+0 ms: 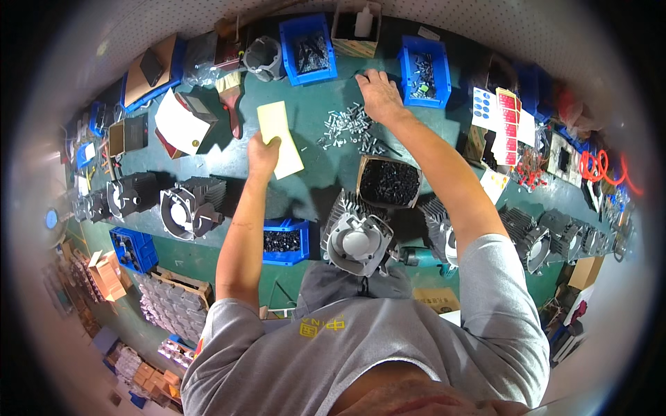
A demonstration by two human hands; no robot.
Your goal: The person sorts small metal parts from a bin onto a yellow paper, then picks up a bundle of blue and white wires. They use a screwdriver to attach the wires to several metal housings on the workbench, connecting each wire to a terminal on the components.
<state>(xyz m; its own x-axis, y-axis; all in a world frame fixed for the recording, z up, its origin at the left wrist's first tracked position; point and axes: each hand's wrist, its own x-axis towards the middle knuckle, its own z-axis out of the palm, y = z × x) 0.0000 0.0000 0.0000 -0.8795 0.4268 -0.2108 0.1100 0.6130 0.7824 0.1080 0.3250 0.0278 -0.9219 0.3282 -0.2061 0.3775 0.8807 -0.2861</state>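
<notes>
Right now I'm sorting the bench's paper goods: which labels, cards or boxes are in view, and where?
Pale yellow card: tall rectangle, held in the left hand, bench centre.
Sticker sheets: red, blue and white, by the right bench edge.
White sheet: angled, left of the card.
Cardboard box: brown, open, far edge.
Right hand: on the loose screws.

A long green workbench runs left to right, lit evenly from above. Beyond its far edge lies a pale speckled floor. Near left, below the bench, stand a wooden pallet and stacked cardboard boxes. Another box sits at the right.
</notes>
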